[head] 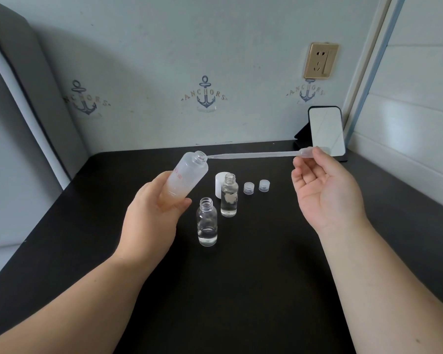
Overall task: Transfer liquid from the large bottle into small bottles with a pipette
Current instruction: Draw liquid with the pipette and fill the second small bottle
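Left hand (154,213) grips the tilted large bottle (187,175); right hand (322,190) pinches the pipette (253,155) bulb, tip at the bottle's mouth.

The lower part of the large bottle (187,175) is covered by the left hand (154,213). The pipette (253,155) bulb is hidden by right hand (325,192) fingertips.

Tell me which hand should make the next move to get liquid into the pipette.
Right. The right hand pinches the pipette bulb, tip at the large bottle's open mouth. The left hand is occupied holding that bottle tilted.
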### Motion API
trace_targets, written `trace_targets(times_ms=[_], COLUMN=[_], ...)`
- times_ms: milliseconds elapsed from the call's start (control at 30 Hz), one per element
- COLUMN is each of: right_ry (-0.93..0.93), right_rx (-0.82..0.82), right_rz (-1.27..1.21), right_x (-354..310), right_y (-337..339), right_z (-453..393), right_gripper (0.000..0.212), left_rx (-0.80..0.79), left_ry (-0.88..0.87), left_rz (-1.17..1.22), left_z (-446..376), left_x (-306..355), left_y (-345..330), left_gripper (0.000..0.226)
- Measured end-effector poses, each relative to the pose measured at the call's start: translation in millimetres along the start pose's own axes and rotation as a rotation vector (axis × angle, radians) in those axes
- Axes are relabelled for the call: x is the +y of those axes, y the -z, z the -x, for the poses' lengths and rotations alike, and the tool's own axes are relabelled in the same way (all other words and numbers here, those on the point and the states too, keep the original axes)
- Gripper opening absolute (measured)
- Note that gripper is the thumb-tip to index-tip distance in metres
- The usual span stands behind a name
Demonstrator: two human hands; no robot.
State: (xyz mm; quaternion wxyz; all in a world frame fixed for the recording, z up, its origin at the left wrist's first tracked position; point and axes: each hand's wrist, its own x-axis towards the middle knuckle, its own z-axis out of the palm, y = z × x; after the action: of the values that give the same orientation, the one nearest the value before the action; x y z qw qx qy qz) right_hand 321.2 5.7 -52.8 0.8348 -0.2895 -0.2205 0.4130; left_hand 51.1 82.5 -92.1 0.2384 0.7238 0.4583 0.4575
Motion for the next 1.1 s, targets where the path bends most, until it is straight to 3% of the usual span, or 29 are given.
trace_targets(times_ms=[267, 733, 1100], right_ry=[0.056, 0.019, -0.008], right_rx=[-0.061, -0.319, -0.324], right_rz=[0.142, 0.472, 0.443], right_x=[0, 26, 24], right_y=[2, -18, -17], right_z=[-1, 21, 20], right_gripper=[0.017, 0.009, 0.013], left_rx=[0.019, 0.013, 0.006], left_ry=[-0.066, -0.120, -0.092], left_rz=[-0.160, -0.192, -0.174], left_z=[1, 3, 3], left_x=[0, -3, 0], left_y=[0, -5, -5], left_gripper=[0.047, 0.054, 0.053])
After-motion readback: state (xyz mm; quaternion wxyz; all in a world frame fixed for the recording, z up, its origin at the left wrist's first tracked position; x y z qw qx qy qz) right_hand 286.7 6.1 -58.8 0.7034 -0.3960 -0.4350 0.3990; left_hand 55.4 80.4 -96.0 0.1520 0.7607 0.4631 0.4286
